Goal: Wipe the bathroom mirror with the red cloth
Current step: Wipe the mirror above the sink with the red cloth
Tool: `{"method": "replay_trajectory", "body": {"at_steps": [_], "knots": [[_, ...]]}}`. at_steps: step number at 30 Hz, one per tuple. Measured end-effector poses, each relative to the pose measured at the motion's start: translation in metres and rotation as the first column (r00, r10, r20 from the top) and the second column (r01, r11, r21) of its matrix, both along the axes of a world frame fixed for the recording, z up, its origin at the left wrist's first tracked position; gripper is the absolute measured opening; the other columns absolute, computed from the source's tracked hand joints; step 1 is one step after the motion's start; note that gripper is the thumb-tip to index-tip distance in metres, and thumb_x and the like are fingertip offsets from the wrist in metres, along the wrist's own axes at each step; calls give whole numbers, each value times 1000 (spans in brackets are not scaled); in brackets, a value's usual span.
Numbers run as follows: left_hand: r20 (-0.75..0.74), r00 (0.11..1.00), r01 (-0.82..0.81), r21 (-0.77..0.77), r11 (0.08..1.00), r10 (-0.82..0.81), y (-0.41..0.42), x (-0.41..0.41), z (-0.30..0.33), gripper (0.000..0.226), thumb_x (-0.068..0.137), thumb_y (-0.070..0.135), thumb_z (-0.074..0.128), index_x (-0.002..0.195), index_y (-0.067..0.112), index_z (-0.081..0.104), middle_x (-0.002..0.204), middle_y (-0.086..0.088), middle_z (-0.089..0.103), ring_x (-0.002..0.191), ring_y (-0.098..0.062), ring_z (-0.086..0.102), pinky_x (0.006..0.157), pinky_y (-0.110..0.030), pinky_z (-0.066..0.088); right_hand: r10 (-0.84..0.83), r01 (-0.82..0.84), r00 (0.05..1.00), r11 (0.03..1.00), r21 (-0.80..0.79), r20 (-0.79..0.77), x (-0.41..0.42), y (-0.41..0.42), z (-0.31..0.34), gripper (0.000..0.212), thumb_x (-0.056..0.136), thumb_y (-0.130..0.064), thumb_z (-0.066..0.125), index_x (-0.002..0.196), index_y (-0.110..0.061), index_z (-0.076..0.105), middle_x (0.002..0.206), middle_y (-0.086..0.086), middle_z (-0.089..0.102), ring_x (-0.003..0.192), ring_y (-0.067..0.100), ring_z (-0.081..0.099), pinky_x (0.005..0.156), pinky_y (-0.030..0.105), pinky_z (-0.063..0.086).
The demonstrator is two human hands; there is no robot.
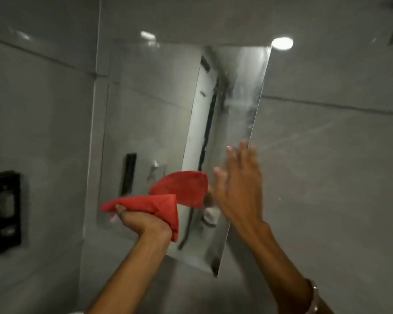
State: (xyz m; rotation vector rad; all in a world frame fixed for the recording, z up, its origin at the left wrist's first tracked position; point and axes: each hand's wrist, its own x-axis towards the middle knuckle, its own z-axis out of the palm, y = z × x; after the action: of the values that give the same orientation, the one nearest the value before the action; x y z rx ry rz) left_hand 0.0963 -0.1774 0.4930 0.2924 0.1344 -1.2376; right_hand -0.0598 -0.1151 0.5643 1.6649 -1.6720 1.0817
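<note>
Left hand (143, 220) gripping red cloth (159, 206), right hand (238, 186) flat by mirror (225, 123) edge

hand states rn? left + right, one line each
Left hand: closed, gripping the red cloth against the mirror.
Right hand: open, fingers spread, holding nothing, at the mirror's right edge.

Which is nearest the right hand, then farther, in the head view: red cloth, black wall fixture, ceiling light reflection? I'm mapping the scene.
From the right hand:
1. Red cloth, just to its left, in the left hand.
2. Ceiling light reflection, above it.
3. Black wall fixture, far left.
</note>
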Motion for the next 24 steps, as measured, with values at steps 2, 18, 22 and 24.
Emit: {"method": "replay_trajectory", "body": {"at_steps": [2,18,22,24], "knots": [[69,992,-91,-205,975,107,-26,1,56,57,107,54,34,151,20,48,134,3,64,119,-14,62,117,-35,40,-184,166,979,970,-176,-88,-30,-7,40,72,106,-51,26,170,-17,22,179,13,2,165,31,-8,134,52,0],[743,-400,-258,-653,712,536,-113,-67,265,76,104,60,8,165,16,-1,175,-8,-4,162,-31,-6,131,-54,-4,-489,356,850,806,-473,-195,-123,-50,86,75,108,-58,17,172,-20,9,181,8,1,168,30,-1,135,54,-3],[436,-627,6,-826,564,645,-100,-77,302,75,104,62,16,166,23,-4,175,-4,-7,162,-30,-10,130,-52,-9,-489,354,851,802,-481,-190,-124,-52,85,75,108,-57,22,172,-21,7,181,7,-2,168,29,-2,134,56,2],[246,-715,144,-865,482,654,-99,-78,308,77,103,64,16,165,23,-6,175,-4,-9,162,-29,-11,131,-54,-6,-492,347,848,797,-494,-199,-126,-54,85,75,108,-56,24,172,-21,7,181,7,-2,168,29,-2,134,57,2]]}}
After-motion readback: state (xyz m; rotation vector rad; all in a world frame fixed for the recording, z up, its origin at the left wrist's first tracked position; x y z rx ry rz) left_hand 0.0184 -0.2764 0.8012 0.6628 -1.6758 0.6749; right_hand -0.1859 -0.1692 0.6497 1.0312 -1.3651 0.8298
